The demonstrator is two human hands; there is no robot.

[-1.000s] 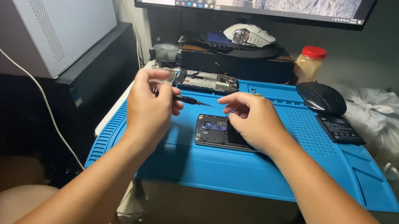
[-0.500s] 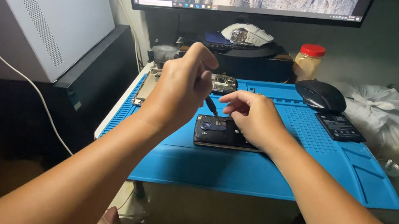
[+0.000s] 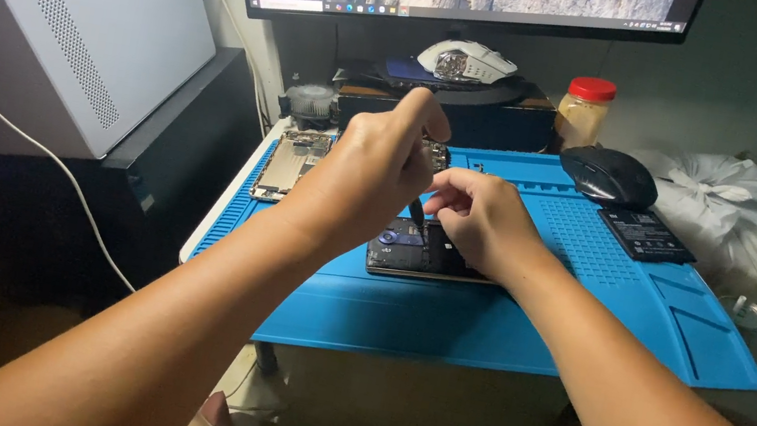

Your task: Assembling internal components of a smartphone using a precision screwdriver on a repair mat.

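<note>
Now the left hand [image 3: 374, 177] pinches a tool [image 3: 417, 214] pointing down at the crosswise-lying phone [image 3: 417, 255], right hand [image 3: 478, 221] steadying.

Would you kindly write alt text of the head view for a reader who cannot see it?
A left hand holds a thin dark tool tip-down over an opened phone on a blue work mat, while the right hand steadies the phone. A black mouse sits behind.

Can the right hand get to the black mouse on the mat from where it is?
Probably yes. The right hand rests on the opened phone, and the black mouse sits apart on the blue mat with only bare mat between them.
</note>
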